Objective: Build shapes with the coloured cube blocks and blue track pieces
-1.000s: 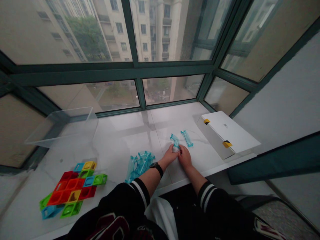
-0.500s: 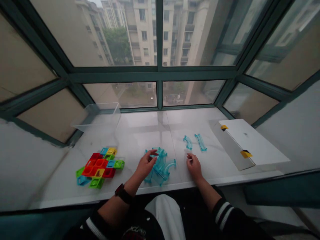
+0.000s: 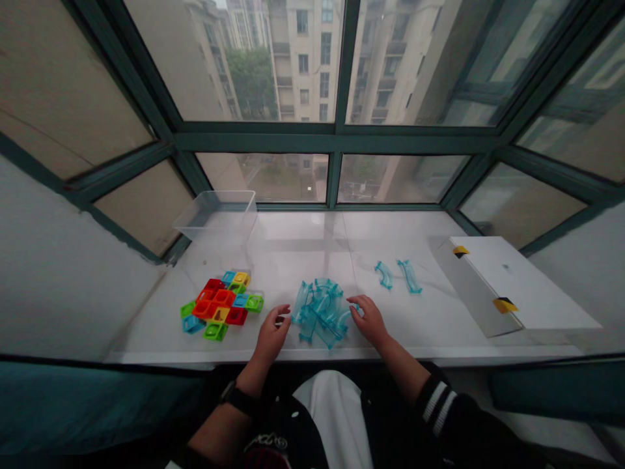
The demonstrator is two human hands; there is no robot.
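A pile of translucent blue toy track pieces (image 3: pixel 322 312) lies on the white ledge between my two hands. My left hand (image 3: pixel 273 333) is at the pile's left edge, its fingers loosely bent and apart, with nothing visibly held. On the other side, my right hand (image 3: pixel 368 320) has thumb and fingers apart around the end of a curved track piece (image 3: pixel 344 316); whether it touches the piece I cannot tell. Farther right lie a short curved track piece (image 3: pixel 384 275) and a straighter track piece (image 3: pixel 409 277), separate from the pile.
Left of my hands sits a cluster of red, green, yellow and blue blocks (image 3: pixel 222 299). Behind it stands a clear plastic bin (image 3: pixel 215 218). A white box (image 3: pixel 527 286) with yellow-and-black tabs is at the right. Window frames (image 3: pixel 303 142) border the back of the ledge.
My left hand has moved off the top of the pile to its left side. My right hand has come in to the pile's right edge. The camera view has shifted left.
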